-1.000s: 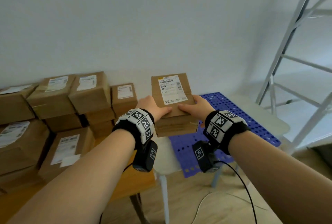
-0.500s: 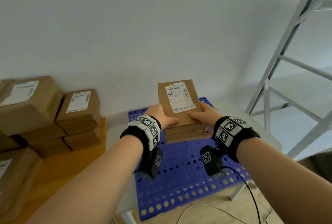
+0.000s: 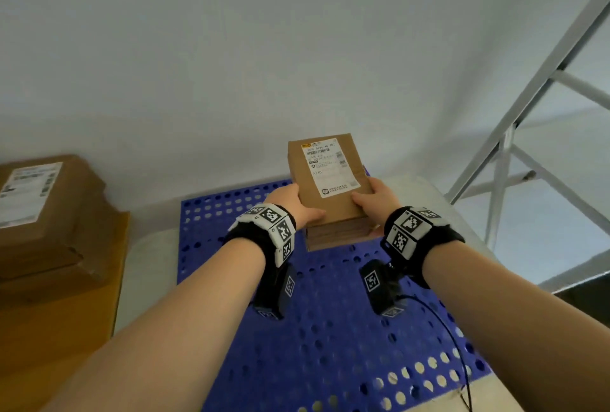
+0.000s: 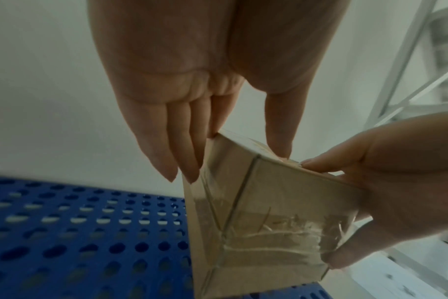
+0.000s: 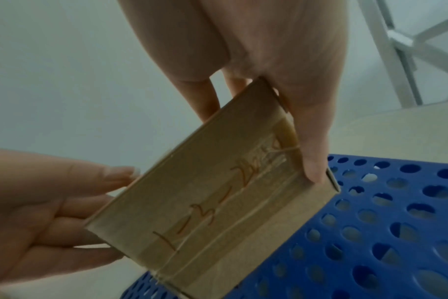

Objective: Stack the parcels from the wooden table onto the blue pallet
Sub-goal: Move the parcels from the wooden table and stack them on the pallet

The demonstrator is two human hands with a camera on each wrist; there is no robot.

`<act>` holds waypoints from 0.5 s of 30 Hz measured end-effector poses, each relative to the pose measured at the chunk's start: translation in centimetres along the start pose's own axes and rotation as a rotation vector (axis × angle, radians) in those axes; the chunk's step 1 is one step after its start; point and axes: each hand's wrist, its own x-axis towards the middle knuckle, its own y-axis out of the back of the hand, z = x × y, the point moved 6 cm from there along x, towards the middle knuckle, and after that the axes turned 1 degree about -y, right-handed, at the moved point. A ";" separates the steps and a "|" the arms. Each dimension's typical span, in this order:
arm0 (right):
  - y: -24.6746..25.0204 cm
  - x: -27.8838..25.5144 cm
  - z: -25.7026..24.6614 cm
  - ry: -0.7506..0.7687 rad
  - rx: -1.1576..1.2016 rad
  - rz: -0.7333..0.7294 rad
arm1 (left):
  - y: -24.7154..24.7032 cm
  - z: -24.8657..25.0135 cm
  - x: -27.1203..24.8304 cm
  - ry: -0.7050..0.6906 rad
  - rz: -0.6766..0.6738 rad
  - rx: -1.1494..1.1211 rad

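Blue pallet (image 3: 330, 329) lies below; my left hand (image 3: 290, 203) and right hand (image 3: 376, 197) clamp the parcel (image 3: 326, 180) at opposite sides, seemingly just clear, for level lowering.

Readable text is sparse. Held parcel (image 3: 325, 180), centre of head view: white shipping label (image 3: 328, 167) on its top face with a yellow corner patch, a barcode, a top line of digits too blurred to trust, and "A730" at mid-left. Small logo at the label's bottom, illegible. Right wrist view: the parcel's taped end face (image 5: 218, 204) carries an orange handwritten scrawl, not decipherable. Parcel at left edge of head view (image 3: 49, 213): white label (image 3: 28, 192) with barcodes, print too blurred to read. Wristbands (image 3: 275, 230) carry black-and-white square fiducial markers, no text.
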 end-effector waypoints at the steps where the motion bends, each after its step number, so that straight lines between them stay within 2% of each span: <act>1: 0.0 1.2 0.6 -0.004 0.001 -0.015 | -0.6 0.1 0.7 0.023 0.006 -0.013; 9: 1.2 8.0 4.8 0.019 -0.011 -0.163 | -6.0 2.4 4.3 0.247 0.042 -0.161; 15: 2.0 9.8 6.1 0.042 -0.004 -0.208 | -7.5 3.5 5.3 0.318 0.088 -0.179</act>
